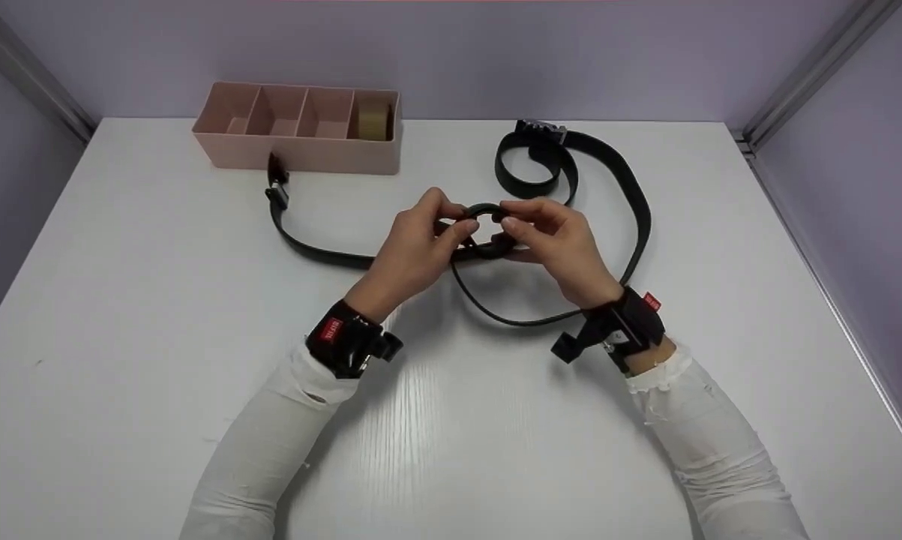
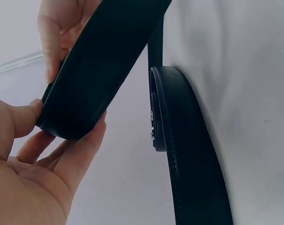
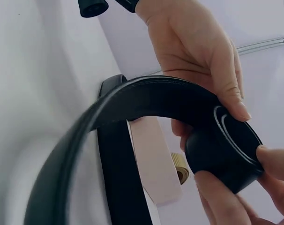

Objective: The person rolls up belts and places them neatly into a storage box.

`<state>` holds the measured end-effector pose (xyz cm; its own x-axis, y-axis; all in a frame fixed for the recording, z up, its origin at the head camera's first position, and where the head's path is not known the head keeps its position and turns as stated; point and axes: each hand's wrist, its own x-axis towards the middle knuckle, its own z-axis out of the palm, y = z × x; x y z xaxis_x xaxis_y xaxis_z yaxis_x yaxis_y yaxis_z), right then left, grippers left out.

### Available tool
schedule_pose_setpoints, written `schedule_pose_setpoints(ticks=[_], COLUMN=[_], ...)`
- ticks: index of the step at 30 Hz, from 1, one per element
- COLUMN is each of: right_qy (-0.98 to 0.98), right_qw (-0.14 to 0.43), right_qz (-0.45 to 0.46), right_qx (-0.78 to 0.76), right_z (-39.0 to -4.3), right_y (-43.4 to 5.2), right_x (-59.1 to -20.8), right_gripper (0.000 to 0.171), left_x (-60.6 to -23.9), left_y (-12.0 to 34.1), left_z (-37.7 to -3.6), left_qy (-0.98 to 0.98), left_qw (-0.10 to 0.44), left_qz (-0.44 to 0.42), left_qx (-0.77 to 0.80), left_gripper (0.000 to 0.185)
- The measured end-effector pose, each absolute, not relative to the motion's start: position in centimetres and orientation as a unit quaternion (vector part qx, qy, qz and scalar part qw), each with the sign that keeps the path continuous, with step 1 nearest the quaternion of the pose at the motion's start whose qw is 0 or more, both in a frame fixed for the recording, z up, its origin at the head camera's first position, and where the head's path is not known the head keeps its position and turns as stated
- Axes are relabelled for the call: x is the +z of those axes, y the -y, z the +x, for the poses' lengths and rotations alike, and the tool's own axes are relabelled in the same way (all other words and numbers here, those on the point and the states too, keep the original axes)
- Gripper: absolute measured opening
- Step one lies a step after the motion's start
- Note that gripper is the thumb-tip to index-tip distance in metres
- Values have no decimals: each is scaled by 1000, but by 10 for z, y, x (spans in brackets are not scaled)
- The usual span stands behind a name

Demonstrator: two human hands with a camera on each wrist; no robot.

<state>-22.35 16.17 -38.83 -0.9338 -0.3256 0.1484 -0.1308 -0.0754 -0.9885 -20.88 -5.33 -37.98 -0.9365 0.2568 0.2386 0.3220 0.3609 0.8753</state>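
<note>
Over the middle of the table, both hands hold a black leather belt [image 3: 221, 154] whose end is rolled into a small coil. My left hand [image 1: 415, 246] pinches the coil's left side between thumb and fingers. On the opposite side my right hand [image 1: 563, 238] grips it, thumb toward the near face. From the coil, the strap loops down and curves off to the right. Toward the back right, a length of black strap [image 1: 527, 188] lies coiled on edge beside a silvery buckle [image 1: 544, 127]. Another stretch of black strap [image 1: 323, 257] runs leftward behind my left hand.
At the back left stands a pink divided organizer [image 1: 301, 155], a roll of tape [image 1: 373, 121] in its rightmost compartment. A strap end with a metal fitting [image 1: 277, 193] stands close before it. Pale walls border the white table [image 1: 451, 450] at the back and sides.
</note>
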Motion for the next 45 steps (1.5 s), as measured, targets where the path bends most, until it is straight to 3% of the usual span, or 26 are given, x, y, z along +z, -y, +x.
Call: schedule_pose_setpoints(ticks=[7, 15, 30, 40, 45], right_qy=[-704, -740, -679, -705, -742], right_qw=[93, 127, 48, 98, 132], right_qz=[-202, -224, -161, -200, -231], right_qx=[-675, -621, -715, -674, -616], right_z=[-224, -224, -223, -222, -214], right_y=[-166, -169, -163, -166, -166], right_x=[-384, -381, -385, -377, -361], right_gripper=[33, 35, 35, 34, 32], left_x=[-379, -381, -378, -377, -375], left_y=[54, 53, 51, 57, 60], left_z=[-208, -207, -207, -208, -207], left_qy=[840, 841, 827, 839, 855], left_qw=[42, 19, 19, 40, 8], left_qz=[-183, -219, -165, -202, -229], left_qx=[-508, -495, -538, -504, -465], left_gripper=[19, 16, 24, 18, 16])
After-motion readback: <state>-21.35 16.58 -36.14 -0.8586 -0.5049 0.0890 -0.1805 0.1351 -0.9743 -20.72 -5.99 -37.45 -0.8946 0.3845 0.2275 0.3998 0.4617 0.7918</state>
